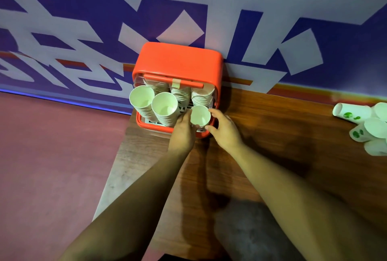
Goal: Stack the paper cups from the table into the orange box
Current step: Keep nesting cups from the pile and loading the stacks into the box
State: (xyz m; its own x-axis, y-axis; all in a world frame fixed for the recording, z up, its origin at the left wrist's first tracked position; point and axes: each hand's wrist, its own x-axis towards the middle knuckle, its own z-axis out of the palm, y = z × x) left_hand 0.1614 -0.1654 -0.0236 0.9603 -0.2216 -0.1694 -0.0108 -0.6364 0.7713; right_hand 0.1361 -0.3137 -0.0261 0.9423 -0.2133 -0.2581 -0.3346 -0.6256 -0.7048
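The orange box [180, 59] stands against the wall on the wooden table [272, 126], its front open. Inside it are several stacks of white paper cups; two tall stacks [142, 98] [165, 106] lean out at the front left. A single white cup [200, 115] sits at the front right of the box, mouth toward me. My left hand [183, 129] holds its left side with curled fingers. My right hand [225, 127] curves round its right side, fingertips at the rim and thumb below. Loose cups with green prints [368, 126] lie at the table's far right.
A wall with a purple and white pattern [251, 9] rises right behind the box. The table's left edge [123, 145] drops to a reddish floor [52, 156]. Bare wood lies between the box and the loose cups.
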